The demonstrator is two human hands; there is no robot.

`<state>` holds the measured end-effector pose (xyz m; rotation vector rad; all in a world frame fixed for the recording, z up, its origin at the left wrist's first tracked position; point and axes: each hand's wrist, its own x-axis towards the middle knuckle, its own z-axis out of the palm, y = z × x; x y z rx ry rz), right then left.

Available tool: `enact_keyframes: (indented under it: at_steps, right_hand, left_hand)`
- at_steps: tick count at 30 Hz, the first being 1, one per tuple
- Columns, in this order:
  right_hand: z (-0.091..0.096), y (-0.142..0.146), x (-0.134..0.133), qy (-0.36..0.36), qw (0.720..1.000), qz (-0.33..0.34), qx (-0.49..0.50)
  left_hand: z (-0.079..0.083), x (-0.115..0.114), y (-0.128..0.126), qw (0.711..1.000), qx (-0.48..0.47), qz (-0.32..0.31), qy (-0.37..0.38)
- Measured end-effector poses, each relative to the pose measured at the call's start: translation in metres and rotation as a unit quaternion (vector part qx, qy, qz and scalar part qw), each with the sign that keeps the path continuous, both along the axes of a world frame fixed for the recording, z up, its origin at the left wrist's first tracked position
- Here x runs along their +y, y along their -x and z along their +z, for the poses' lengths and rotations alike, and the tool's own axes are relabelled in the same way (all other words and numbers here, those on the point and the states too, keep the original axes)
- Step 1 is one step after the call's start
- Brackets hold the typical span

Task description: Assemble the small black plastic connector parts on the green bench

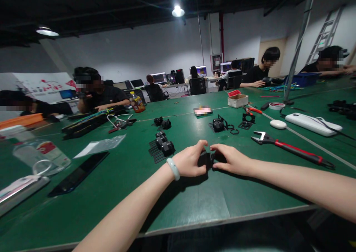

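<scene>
My left hand [191, 160], with a pale bangle at its wrist, is held low over the green table, its curved finger and thumb apart. Facing it closely, my right hand [232, 158] has fingers and thumb around a small black bracket [211, 159], seen nearly edge-on and partly hidden. Left of my hands lie black slotted brackets with round fittings [164, 146]. Beyond them sit more black fittings [162, 122]. Ahead are another fitted bracket [218, 124], a black ring [234, 131] and a bare bracket with a round hole [247, 120].
An adjustable wrench [292, 150], white mouse [278, 124], white power bank [313, 124] and small box [237, 100] are on the right. To the left are a phone [79, 174], plastic bag [101, 146] and clear bottle [41, 152]. Other people sit around the table.
</scene>
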<state>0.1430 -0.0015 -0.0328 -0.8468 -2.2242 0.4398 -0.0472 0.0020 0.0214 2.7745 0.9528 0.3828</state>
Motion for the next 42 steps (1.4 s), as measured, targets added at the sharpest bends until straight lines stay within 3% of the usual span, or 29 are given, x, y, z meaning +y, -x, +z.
enact_keyframes:
  at_steps: [16,42]
  right_hand:
    - [0.0018,-0.0009,0.0032,0.001,1.0,0.006,-0.003]
    - [0.0049,-0.0029,-0.0006,-0.015,0.999,0.014,-0.03]
  left_hand:
    - [0.0014,0.0005,-0.0005,1.0,0.005,0.006,-0.015]
    - [-0.0073,0.0016,-0.0035,0.995,-0.09,0.029,0.026]
